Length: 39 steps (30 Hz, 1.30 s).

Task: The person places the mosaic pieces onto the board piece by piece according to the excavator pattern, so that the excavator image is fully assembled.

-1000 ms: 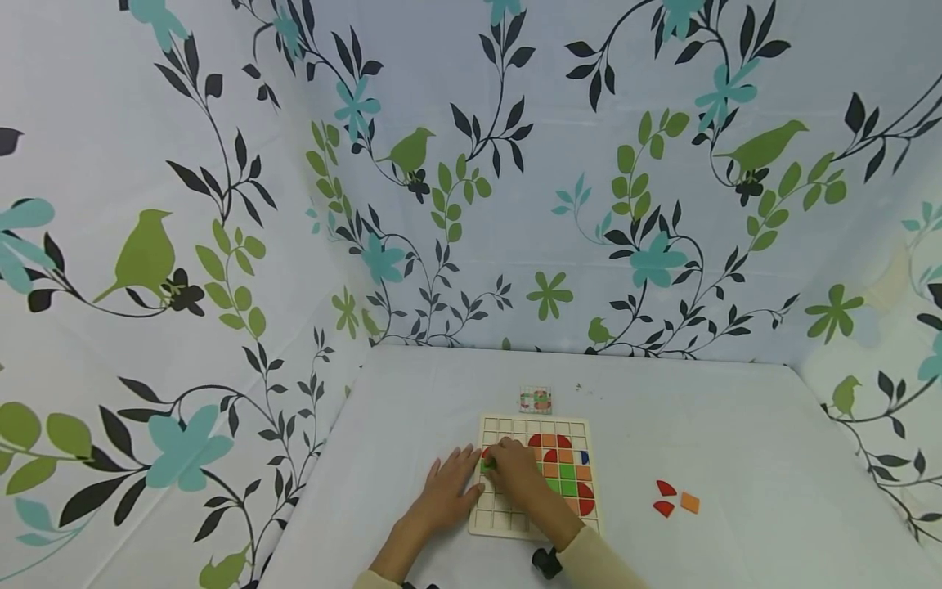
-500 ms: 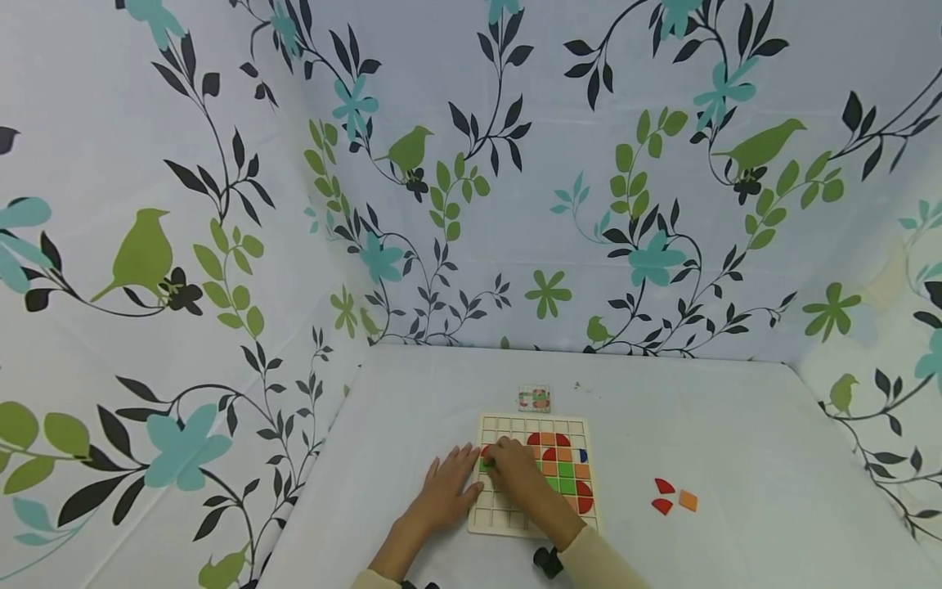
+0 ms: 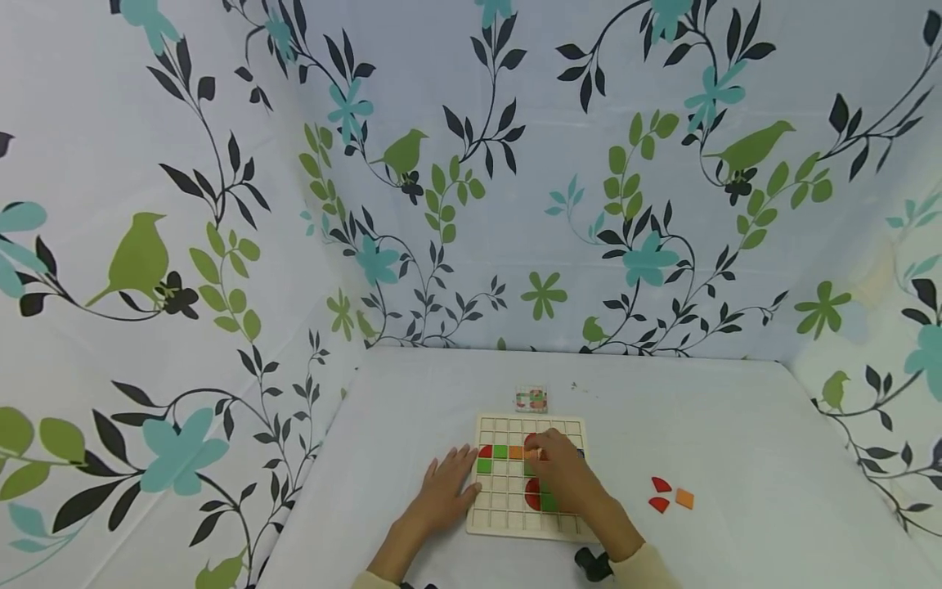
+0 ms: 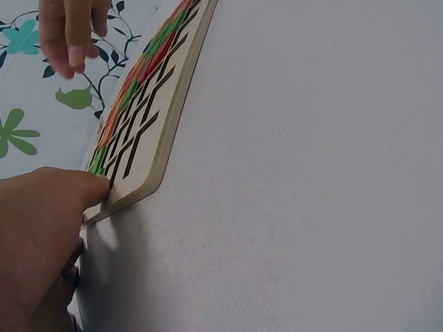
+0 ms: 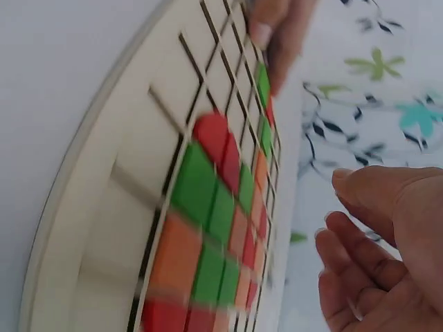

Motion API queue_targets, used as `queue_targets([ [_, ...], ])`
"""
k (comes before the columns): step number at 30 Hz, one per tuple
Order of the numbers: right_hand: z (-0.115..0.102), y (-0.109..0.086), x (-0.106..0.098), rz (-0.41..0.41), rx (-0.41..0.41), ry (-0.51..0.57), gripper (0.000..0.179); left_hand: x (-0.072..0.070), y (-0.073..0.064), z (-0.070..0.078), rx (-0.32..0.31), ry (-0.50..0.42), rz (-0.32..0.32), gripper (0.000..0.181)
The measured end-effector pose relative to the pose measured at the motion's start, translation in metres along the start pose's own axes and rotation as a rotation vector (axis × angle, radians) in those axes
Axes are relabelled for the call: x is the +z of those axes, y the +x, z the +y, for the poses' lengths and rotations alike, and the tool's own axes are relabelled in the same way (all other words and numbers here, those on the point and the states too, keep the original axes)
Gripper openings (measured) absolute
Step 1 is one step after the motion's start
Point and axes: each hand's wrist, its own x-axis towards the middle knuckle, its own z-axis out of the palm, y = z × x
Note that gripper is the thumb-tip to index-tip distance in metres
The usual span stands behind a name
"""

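Note:
A light wooden grid board [image 3: 489,522] lies on the white table, with red, green and orange tiles in its cells. My left hand [image 3: 441,495] rests at the board's left edge, its fingers stretched out; in the left wrist view its thumb [image 4: 93,188] presses the rim near a corner. My right hand [image 3: 562,473] is over the board's right half and hides several tiles there. Seen from the right wrist, its loosely bent fingers hold nothing beside the board. A green square tile [image 3: 484,466] sits in a left-column cell, under a rounded red tile [image 3: 486,451].
Two red quarter-round pieces [image 3: 661,484] and an orange square piece [image 3: 684,498] lie on the table right of the board. Behind the board is a small card [image 3: 531,399] with a coloured pattern. Patterned cloth [image 3: 545,245] hangs around the table.
My right hand has left the green tile at the left column and moved right across the board, uncovering the left-side tiles. The left hand stays at the edge.

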Motion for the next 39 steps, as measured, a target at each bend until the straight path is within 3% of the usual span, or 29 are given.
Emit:
queue_targets([
  [3,0.015,-0.016,-0.027,0.033,0.144,0.046,0.021,0.000,0.000,0.001,-0.006,0.002,-0.004,0.064],
  [10,0.076,-0.062,-0.087,0.156,0.287,0.002,0.033,-0.002,-0.001,0.002,-0.005,-0.014,-0.011,0.064],
  [17,0.128,-0.105,-0.133,0.096,0.445,0.046,0.056,-0.001,0.000,0.000,-0.003,-0.006,-0.010,0.065],
  [22,0.148,-0.116,-0.137,0.037,0.468,0.052,0.061,0.000,-0.001,0.000,-0.006,-0.008,0.001,0.065],
  [28,0.161,-0.119,-0.127,0.038,0.449,0.013,0.055,0.001,-0.001,0.001,-0.007,-0.014,0.004,0.065],
  [39,0.157,-0.122,-0.117,0.070,0.402,-0.062,0.037,0.002,0.000,0.000,-0.005,-0.020,-0.001,0.065],
])
